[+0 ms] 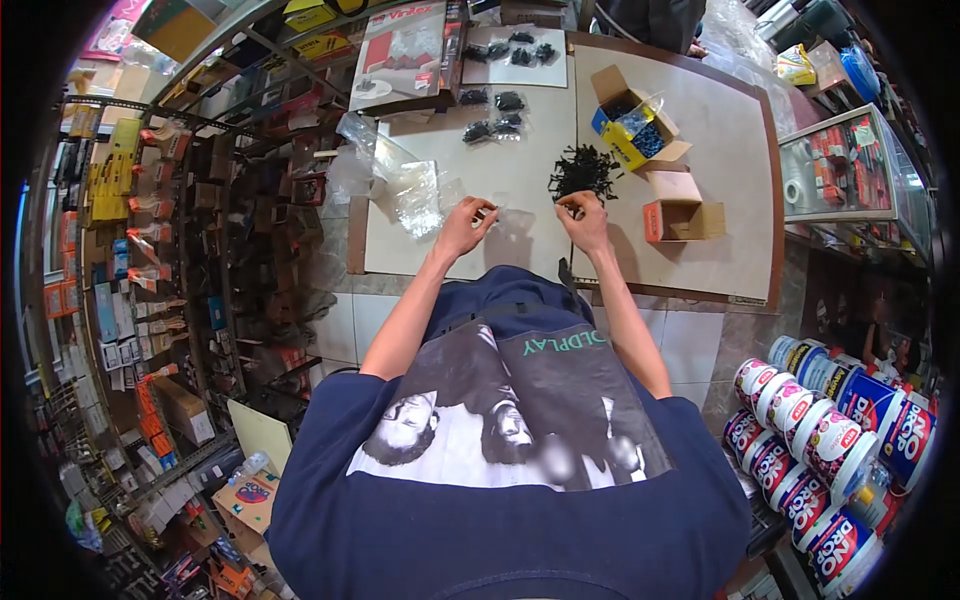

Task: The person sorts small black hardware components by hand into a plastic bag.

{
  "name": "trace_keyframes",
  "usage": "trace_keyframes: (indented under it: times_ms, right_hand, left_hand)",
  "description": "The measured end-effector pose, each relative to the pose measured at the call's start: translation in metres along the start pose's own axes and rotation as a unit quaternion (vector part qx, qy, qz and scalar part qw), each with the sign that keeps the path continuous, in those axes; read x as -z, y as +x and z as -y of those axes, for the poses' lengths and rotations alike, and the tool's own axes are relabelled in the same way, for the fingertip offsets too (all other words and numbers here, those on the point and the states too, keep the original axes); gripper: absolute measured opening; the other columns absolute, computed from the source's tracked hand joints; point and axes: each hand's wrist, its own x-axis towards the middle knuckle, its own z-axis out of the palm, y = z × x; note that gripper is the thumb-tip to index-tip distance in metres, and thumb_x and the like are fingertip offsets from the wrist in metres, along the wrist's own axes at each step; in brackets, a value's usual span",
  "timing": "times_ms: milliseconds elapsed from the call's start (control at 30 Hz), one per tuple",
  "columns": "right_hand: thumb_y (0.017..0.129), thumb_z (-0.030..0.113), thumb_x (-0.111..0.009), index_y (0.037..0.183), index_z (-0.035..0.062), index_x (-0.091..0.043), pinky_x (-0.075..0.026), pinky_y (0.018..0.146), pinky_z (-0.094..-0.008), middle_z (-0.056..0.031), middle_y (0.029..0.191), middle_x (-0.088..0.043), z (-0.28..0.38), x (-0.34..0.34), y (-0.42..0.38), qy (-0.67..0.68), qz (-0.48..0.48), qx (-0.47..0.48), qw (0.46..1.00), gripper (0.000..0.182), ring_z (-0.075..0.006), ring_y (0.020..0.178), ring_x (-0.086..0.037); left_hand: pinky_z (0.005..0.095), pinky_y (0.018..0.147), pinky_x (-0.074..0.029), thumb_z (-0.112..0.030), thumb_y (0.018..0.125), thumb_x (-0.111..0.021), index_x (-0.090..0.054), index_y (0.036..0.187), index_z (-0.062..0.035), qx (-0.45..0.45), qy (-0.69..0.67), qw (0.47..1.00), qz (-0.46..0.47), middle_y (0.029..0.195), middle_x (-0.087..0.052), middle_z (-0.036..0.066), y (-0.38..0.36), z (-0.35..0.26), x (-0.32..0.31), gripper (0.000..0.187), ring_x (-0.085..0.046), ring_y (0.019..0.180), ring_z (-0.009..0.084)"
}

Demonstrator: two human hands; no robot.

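Over the near edge of the table (540,240), my left hand (467,226) pinches the edge of a small clear plastic bag (508,222). My right hand (584,221) has its fingers pressed together just below a pile of small black pieces (583,172); what they hold, if anything, is too small to name. Left of my left hand lies a stack of clear bags (416,192). Filled bags of black pieces (507,103) lie farther back on the table.
Right of the pile stand an open yellow box (626,146) with dark blue pieces and an open orange box (668,222). A large printed box (400,60) is at the back left. Shelves flank the left; paint buckets (815,440) stand at the lower right.
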Motion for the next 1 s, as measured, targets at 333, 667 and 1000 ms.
trace_keyframes:
  times_ms: [333, 667, 1000]
  right_hand:
    - [0.079, 0.021, -0.066, 0.091, 0.0044, -0.067, -0.049, 0.070, -0.0304, -0.0099, 0.092, -0.061, 0.039, -0.070, 0.023, -0.022, 0.146, 0.034, 0.989, 0.020, -0.0195, 0.085, -0.061]
    - [0.079, 0.016, -0.066, 0.094, 0.0030, -0.063, -0.049, 0.070, -0.0329, -0.0109, 0.092, -0.062, -0.012, -0.050, -0.013, -0.080, -0.024, -0.106, 0.991, 0.020, -0.0205, 0.083, -0.062]
    - [0.070, -0.001, -0.063, 0.095, 0.0013, -0.059, -0.048, 0.079, -0.0366, -0.0148, 0.091, -0.063, -0.066, -0.012, -0.034, -0.200, -0.065, -0.054, 0.976, 0.026, -0.0298, 0.089, -0.060]
  left_hand:
    - [0.0324, 0.074, -0.051, -0.023, 0.085, -0.062, -0.063, 0.100, -0.0045, -0.055, -0.002, 0.995, 0.081, 0.099, -0.059, 0.013, 0.009, 0.013, 0.025, 0.024, -0.062, 0.084, 0.0244]
    - [0.0365, 0.082, -0.047, -0.023, 0.080, -0.067, -0.062, 0.099, -0.0095, -0.110, 0.000, 0.987, 0.119, 0.107, -0.053, 0.014, 0.017, 0.031, 0.034, 0.024, -0.054, 0.098, 0.0283]
    - [0.0407, 0.092, -0.041, -0.022, 0.074, -0.072, -0.047, 0.108, -0.0079, -0.157, 0.011, 0.972, 0.171, 0.118, -0.048, 0.017, 0.042, 0.041, 0.014, 0.044, -0.048, 0.108, 0.0350]
